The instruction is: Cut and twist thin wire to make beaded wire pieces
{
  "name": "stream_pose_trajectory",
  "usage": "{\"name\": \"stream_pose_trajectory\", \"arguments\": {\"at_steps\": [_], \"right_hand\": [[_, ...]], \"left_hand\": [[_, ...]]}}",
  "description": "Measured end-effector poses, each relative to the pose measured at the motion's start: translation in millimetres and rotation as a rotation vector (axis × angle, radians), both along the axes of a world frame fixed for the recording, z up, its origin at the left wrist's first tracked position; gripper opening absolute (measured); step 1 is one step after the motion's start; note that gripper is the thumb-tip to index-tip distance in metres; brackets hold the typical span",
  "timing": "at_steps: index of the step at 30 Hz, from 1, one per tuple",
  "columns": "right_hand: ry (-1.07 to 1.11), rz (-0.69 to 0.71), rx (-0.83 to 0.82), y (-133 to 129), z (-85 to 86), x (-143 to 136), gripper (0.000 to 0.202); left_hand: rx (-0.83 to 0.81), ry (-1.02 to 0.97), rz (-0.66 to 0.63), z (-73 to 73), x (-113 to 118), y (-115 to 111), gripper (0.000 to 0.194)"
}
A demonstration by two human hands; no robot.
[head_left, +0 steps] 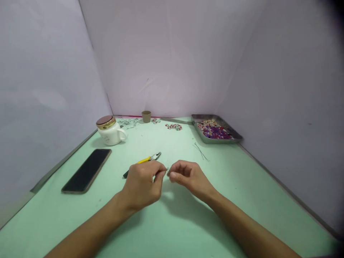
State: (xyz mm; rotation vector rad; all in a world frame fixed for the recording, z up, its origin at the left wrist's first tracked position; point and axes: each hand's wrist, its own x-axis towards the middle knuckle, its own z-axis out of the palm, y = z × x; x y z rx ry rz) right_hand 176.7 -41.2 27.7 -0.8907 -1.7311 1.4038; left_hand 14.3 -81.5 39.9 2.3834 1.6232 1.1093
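Above the green tabletop, my left hand (145, 184) is closed in a pinch with thumb and forefinger together. A tiny wire piece (167, 169) sticks out from its fingertips toward the right. My right hand (189, 179) is beside it with curled fingers, its fingertips at the other side of the wire piece; whether they grip anything is too small to make out. Pliers (145, 159) with yellow and black handles lie behind my left hand, which partly hides them. Several thin wires (201, 151) lie crossed on the table behind my right hand.
A black phone (87, 171) and a white lidded mug (112, 133) are at the left. Toward the back are loose wire pieces (129, 123), a small brown cup (146, 116), beaded pieces (174, 127), long wires (176, 121) and a metal tray (221, 141) of beads. White walls enclose the table.
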Motion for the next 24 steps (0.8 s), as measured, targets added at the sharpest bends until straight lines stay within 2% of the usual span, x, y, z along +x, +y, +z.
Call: {"name": "stream_pose_trajectory", "arguments": {"at_steps": [2,3,4,6,8,10,13,18,24], "right_hand": [[0.032,-0.200,0.168,-2,3.4,2,0.013],[0.050,-0.264,0.197,-3,4.7,3,0.012],[0.063,-0.272,0.161,-4,5.5,4,0.014],[0.079,-0.139,-0.072,-4,5.4,5,0.021],[0.108,0.051,-0.345,-4,2.8,4,0.027],[0.150,0.145,-0.513,-4,-1.2,3,0.030],[0.209,0.159,-0.599,-3,-6.0,1,0.024],[0.216,0.120,-0.658,-1,-8.2,1,0.014],[0.240,0.092,-0.613,1,-12.8,0,0.011]], "left_hand": [[0.213,0.048,0.020,-3.6,-5,4,0.010],[0.323,0.089,0.024,-5.8,-7,6,0.011],[0.420,0.141,0.019,-8.0,-9,7,0.012],[0.566,0.245,-0.019,-11.7,-9,10,0.016],[0.634,0.325,-0.071,-14.4,-8,11,0.017],[0.656,0.381,-0.112,-16.3,-6,11,0.016],[0.646,0.460,-0.139,-18.4,-5,10,0.015],[0.590,0.498,-0.140,-20.6,-6,12,0.016],[0.540,0.424,-0.112,-24.0,-5,16,0.017]]}}
